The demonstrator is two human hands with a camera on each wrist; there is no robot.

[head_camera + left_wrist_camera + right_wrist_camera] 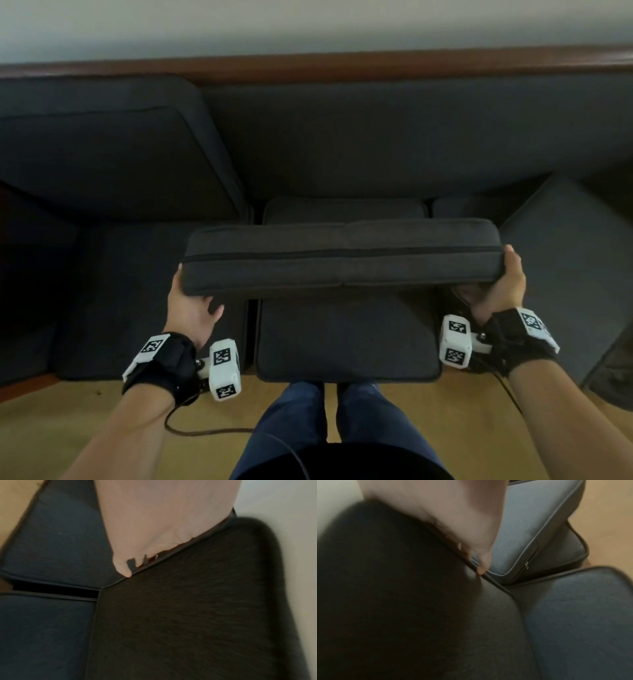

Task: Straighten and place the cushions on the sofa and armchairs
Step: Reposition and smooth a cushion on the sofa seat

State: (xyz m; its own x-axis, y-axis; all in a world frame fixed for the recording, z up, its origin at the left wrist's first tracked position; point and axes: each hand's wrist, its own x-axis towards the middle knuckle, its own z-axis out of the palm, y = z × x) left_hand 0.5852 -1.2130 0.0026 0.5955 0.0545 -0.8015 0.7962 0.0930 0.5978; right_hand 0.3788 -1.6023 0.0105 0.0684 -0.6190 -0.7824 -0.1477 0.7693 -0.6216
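I hold a dark grey flat cushion [342,255] level in the air above the sofa's middle seat cushion [346,339], its zip edge facing me. My left hand [191,305] grips its left end, thumb on the side and fingers hidden underneath. My right hand [503,287] grips the right end the same way. In the left wrist view the cushion [188,615] fills the lower right under my left hand [154,527]. The right wrist view shows the cushion [393,588] beneath my right hand [453,513], both blurred.
The dark sofa has a wooden top rail [376,65]. One back cushion [109,147] leans at the left. Another cushion [568,260] lies tilted on the right seat. The left seat cushion [144,301] lies flat. My legs [329,425] stand on the tan floor [445,411] at the sofa's front edge.
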